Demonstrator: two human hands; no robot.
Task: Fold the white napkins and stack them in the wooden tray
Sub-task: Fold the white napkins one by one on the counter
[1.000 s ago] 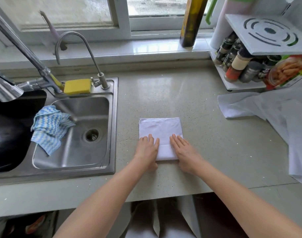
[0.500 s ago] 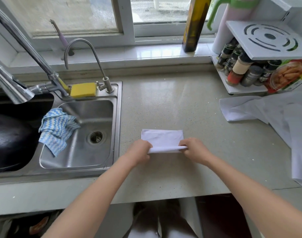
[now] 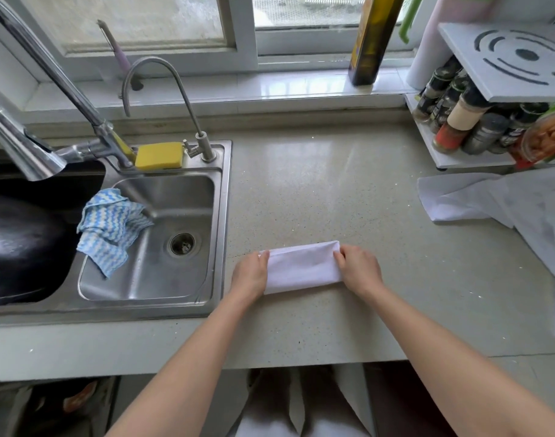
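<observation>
A white napkin (image 3: pixel 303 267) lies folded into a narrow strip on the grey counter (image 3: pixel 333 190), just right of the sink. My left hand (image 3: pixel 250 274) holds its left end, thumb on top. Over at the strip's right end, my right hand (image 3: pixel 358 269) pinches the cloth with its fingertips. A loose heap of unfolded white napkins (image 3: pixel 503 203) sits at the counter's right edge. No wooden tray is in view.
A steel sink (image 3: pixel 221 216) with a blue-white rag (image 3: pixel 110 227), a yellow sponge (image 3: pixel 159 155) and two taps lies to the left. A spice rack (image 3: pixel 478 127) stands at the back right; an oil bottle (image 3: pixel 372 39) is on the window sill.
The napkin was a flat square under my pressing palms. Both hands took the near edge, lifted it and folded it away from me, leaving a narrow strip held at both ends.
</observation>
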